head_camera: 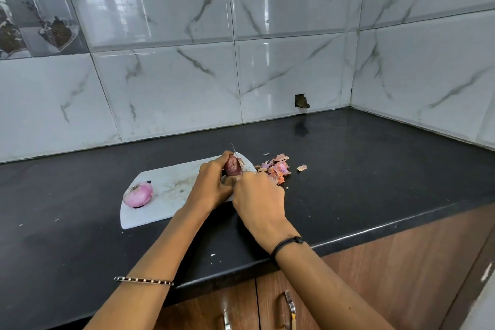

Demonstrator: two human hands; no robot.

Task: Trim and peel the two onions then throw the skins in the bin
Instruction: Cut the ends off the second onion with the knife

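The dark red onion point(232, 166), some papery skin clinging to it, sits at the far right corner of the white cutting board point(171, 182), clasped by the left hand point(211, 186), whose fingers curl over its top and left side. A thin knife point(237, 156) lies against the onion's right side, its tip pointing toward the back wall; the right hand point(258, 197) is closed over the handle, which is hidden beneath it, and the two hands touch just in front of the onion. At the board's near left corner rests a peeled onion point(138, 195), pale pink and glossy, well apart from the hands. Just off the board's right edge, a loose heap of pink and tan skins point(277, 167) lies on the black counter point(361, 169), with a few stray flakes beside it. The board sits about midway between the counter's front edge and its back edge, well left of the back right corner where the marble-patterned wall tiles point(281, 35) meet. A beaded bangle point(143, 280) circles the left forearm and a dark cord point(288, 243) the right wrist. Below the front edge are wooden cabinet doors point(375, 276) with metal handles.
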